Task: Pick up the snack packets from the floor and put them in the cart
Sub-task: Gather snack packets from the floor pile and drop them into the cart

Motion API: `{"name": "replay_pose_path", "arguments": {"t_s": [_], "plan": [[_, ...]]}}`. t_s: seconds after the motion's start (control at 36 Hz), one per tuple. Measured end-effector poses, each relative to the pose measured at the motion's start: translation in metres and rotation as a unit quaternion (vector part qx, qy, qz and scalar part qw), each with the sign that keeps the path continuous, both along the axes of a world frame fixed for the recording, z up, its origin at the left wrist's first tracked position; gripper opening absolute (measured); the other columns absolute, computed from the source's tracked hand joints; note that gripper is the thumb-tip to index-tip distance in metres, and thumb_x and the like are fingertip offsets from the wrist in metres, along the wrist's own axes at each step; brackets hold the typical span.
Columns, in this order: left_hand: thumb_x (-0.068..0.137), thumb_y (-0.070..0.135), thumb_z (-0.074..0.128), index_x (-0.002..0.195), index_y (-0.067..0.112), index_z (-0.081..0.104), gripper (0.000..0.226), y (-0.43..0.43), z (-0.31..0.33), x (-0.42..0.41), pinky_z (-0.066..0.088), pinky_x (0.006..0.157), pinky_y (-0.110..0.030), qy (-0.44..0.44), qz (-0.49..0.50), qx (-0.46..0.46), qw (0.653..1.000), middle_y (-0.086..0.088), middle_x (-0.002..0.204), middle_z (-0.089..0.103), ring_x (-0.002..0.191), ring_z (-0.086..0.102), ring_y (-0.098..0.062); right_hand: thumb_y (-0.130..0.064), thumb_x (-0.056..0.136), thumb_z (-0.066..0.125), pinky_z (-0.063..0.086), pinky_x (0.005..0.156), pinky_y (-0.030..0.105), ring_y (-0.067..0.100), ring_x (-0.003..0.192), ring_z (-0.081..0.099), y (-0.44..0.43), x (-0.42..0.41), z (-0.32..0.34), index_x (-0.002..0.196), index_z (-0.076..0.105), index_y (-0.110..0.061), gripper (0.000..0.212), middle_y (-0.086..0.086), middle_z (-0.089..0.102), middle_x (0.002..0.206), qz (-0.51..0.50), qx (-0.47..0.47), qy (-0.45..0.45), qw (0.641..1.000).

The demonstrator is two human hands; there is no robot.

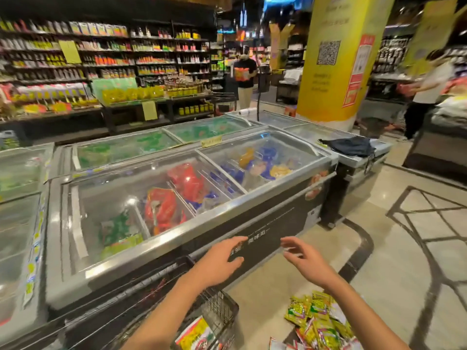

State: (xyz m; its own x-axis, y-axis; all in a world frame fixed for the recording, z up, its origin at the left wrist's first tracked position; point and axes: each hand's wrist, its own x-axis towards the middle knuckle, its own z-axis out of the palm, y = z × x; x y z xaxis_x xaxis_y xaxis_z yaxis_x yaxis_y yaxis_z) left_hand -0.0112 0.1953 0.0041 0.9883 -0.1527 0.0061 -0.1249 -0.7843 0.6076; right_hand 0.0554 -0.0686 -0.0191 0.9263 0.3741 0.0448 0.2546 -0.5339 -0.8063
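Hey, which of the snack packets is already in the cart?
The yellow-and-red snack packet at the bottom edge is the one, lying inside the black wire cart. The green-and-yellow packets all lie piled on the floor, right of the cart.

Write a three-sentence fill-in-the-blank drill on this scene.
1. The packets lie piled on the ____.
2. The left hand and right hand both hold ____.
3. The cart stands beside the glass-topped ____.

Missing words: floor; nothing; freezer.
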Motion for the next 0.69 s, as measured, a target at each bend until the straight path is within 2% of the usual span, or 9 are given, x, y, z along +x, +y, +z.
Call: {"name": "replay_pose_path", "arguments": {"t_s": [0.17, 0.25, 0.31, 0.36, 0.42, 0.5, 0.56, 0.61, 0.69], "plan": [[0.096, 0.034, 0.057, 0.144, 0.039, 0.038, 0.052, -0.076, 0.002, 0.047, 0.034, 0.105, -0.021, -0.001, -0.047, 0.020, 0.999, 0.013, 0.144, 0.046, 0.131, 0.044, -0.005, -0.019, 0.090, 0.064, 0.051, 0.090, 0.025, -0.001, 0.099, 0.061, -0.089, 0.010, -0.004, 0.116, 0.061, -0.027, 0.028, -0.011, 0.065, 0.110, -0.061, 0.032, 0.006, 0.998], [0.095, 0.031, 0.058, 0.144, 0.035, 0.040, 0.053, -0.130, -0.004, 0.071, 0.038, 0.109, -0.029, 0.002, -0.077, 0.032, 0.997, 0.007, 0.141, 0.052, 0.130, 0.046, -0.009, -0.018, 0.089, 0.064, 0.052, 0.085, 0.020, -0.004, 0.095, 0.062, -0.143, 0.011, -0.013, 0.116, 0.061, -0.026, 0.029, -0.011, 0.065, 0.110, -0.091, 0.034, 0.017, 0.995], [0.095, 0.028, 0.058, 0.146, 0.031, 0.040, 0.054, -0.169, -0.015, 0.084, 0.036, 0.109, -0.027, 0.018, -0.105, 0.048, 0.993, 0.006, 0.141, 0.051, 0.130, 0.046, -0.011, -0.017, 0.089, 0.064, 0.054, 0.083, 0.024, 0.001, 0.095, 0.063, -0.183, 0.009, -0.020, 0.114, 0.061, -0.027, 0.028, -0.012, 0.065, 0.109, -0.117, 0.042, 0.028, 0.992], [0.094, 0.027, 0.058, 0.145, 0.031, 0.039, 0.055, -0.207, -0.028, 0.094, 0.034, 0.108, -0.022, 0.035, -0.125, 0.047, 0.990, 0.007, 0.139, 0.051, 0.129, 0.047, -0.010, -0.014, 0.088, 0.065, 0.051, 0.082, 0.017, 0.001, 0.095, 0.063, -0.224, 0.005, -0.027, 0.111, 0.061, -0.028, 0.027, -0.013, 0.066, 0.108, -0.144, 0.045, 0.039, 0.988], [0.092, 0.026, 0.059, 0.143, 0.030, 0.041, 0.054, -0.244, -0.043, 0.100, 0.038, 0.108, -0.027, 0.046, -0.148, 0.034, 0.987, 0.005, 0.138, 0.053, 0.125, 0.051, -0.009, -0.013, 0.088, 0.065, 0.048, 0.079, 0.012, -0.003, 0.094, 0.063, -0.264, -0.001, -0.036, 0.108, 0.061, -0.031, 0.027, -0.013, 0.067, 0.105, -0.168, 0.040, 0.048, 0.984], [0.092, 0.026, 0.058, 0.143, 0.025, 0.042, 0.054, -0.294, -0.059, 0.101, 0.039, 0.105, -0.030, 0.054, -0.174, 0.028, 0.983, 0.000, 0.136, 0.056, 0.121, 0.053, -0.012, -0.014, 0.087, 0.066, 0.054, 0.079, 0.025, -0.001, 0.088, 0.065, -0.320, -0.008, -0.059, 0.099, 0.061, -0.040, 0.029, -0.014, 0.069, 0.101, -0.194, 0.016, 0.060, 0.979], [0.090, 0.029, 0.057, 0.143, 0.023, 0.043, 0.055, -0.321, -0.068, 0.100, 0.040, 0.104, -0.032, 0.063, -0.190, 0.023, 0.980, -0.003, 0.133, 0.058, 0.119, 0.054, -0.016, -0.012, 0.086, 0.066, 0.055, 0.079, 0.029, 0.002, 0.085, 0.066, -0.350, -0.013, -0.074, 0.098, 0.062, -0.038, 0.029, -0.011, 0.070, 0.100, -0.213, 0.016, 0.075, 0.974], [0.091, 0.026, 0.059, 0.143, 0.020, 0.044, 0.055, -0.342, -0.079, 0.100, 0.038, 0.103, -0.027, 0.072, -0.206, 0.032, 0.975, -0.005, 0.131, 0.060, 0.118, 0.055, -0.017, -0.013, 0.086, 0.066, 0.055, 0.081, 0.030, 0.002, 0.086, 0.066, -0.372, -0.018, -0.085, 0.098, 0.063, -0.036, 0.026, -0.011, 0.070, 0.098, -0.231, 0.016, 0.088, 0.969], [0.092, 0.019, 0.062, 0.140, 0.018, 0.048, 0.049, -0.365, -0.089, 0.103, 0.032, 0.090, -0.005, 0.086, -0.218, 0.028, 0.972, 0.006, 0.125, 0.060, 0.114, 0.056, -0.008, -0.012, 0.086, 0.066, 0.051, 0.078, 0.023, 0.005, 0.086, 0.065, -0.390, -0.027, -0.100, 0.098, 0.063, -0.033, 0.024, -0.010, 0.070, 0.098, -0.256, 0.021, 0.108, 0.960]]}}
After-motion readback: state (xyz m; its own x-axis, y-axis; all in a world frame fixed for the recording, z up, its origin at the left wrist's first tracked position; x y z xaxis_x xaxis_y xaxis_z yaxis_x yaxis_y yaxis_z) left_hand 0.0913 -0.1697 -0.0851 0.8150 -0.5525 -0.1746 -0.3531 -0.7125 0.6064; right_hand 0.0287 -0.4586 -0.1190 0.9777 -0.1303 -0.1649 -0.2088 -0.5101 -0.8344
